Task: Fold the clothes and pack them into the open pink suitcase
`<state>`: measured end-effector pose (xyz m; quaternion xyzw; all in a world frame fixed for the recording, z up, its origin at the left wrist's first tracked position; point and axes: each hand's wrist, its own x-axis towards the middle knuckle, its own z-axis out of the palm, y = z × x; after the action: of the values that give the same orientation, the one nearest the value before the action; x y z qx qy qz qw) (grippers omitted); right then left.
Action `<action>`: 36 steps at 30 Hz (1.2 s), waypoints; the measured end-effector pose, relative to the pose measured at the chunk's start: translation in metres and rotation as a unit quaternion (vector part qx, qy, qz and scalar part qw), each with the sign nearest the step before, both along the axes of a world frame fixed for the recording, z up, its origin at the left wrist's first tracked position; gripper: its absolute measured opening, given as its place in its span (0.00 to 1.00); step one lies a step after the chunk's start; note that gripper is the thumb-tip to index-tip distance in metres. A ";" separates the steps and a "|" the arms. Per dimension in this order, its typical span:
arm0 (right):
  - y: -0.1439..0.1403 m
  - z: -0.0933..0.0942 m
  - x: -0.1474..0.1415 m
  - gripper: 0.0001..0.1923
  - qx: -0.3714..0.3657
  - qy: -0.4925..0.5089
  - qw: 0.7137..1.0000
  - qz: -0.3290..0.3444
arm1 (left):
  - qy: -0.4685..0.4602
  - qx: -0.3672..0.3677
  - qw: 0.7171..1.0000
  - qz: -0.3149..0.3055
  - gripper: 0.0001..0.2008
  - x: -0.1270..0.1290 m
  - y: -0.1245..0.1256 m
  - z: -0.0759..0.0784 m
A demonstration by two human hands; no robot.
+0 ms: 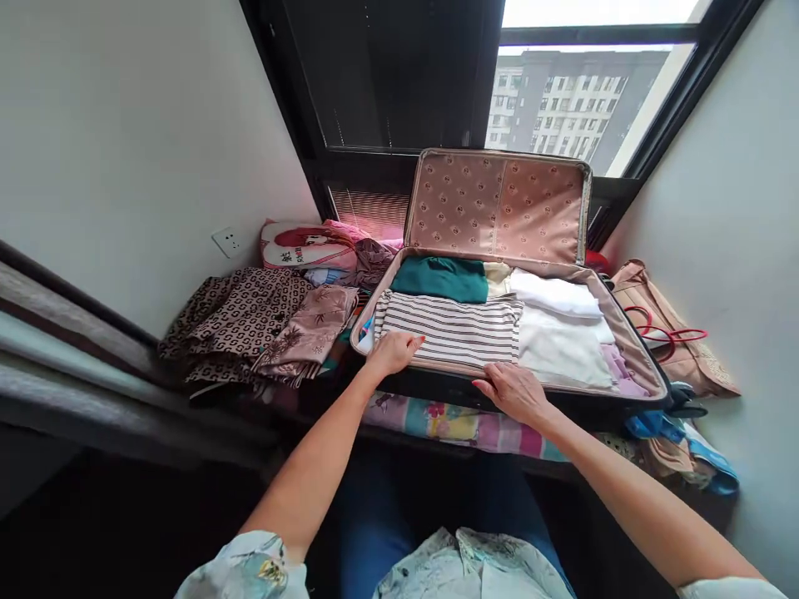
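A folded garment with dark stripes on white (pixel 453 320) lies in the near left part of an open suitcase (pixel 637 353). My left hand (pixel 394 353) is closed at its near left edge, thumb over the cloth and the other fingers mostly hidden. At the near right corner, my right hand (pixel 515 393) grips the same edge, its thumb pointing left by the suitcase rim. Behind the stripes lies a folded green garment (pixel 440 279), beside a cream one (pixel 498 279). White folded clothes (pixel 562 345) and a lilac piece (pixel 617 370) fill the right side.
The suitcase lid (pixel 499 204) stands raised against the window. Patterned brown clothes (pixel 243 312) and a printed cushion (pixel 305 245) sit on the left. To the right are a pinkish-beige bag (pixel 662 316) and red cord-like loops (pixel 671 335). A colourful cloth (pixel 449 423) covers the ledge.
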<state>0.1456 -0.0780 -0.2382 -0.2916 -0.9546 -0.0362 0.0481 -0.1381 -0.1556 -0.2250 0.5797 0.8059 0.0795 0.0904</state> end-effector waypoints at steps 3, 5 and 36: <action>-0.004 -0.001 0.002 0.21 0.024 -0.023 0.999 -0.019 | -0.017 -0.014 0.999 0.045 0.24 0.004 0.005 0.002; -0.007 -0.001 -0.001 0.18 0.035 -0.025 0.998 -0.036 | -0.034 -0.025 0.998 0.054 0.21 0.006 0.009 0.006; 0.006 -0.031 0.008 0.22 0.175 0.090 0.980 0.028 | -0.238 0.372 0.883 0.157 0.20 -0.013 -0.025 -0.023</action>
<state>0.1540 -0.0718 -0.2690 -0.2536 -0.9332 -0.1751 0.1847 -0.1513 -0.1809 -0.2482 0.4000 0.7520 0.5221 0.0436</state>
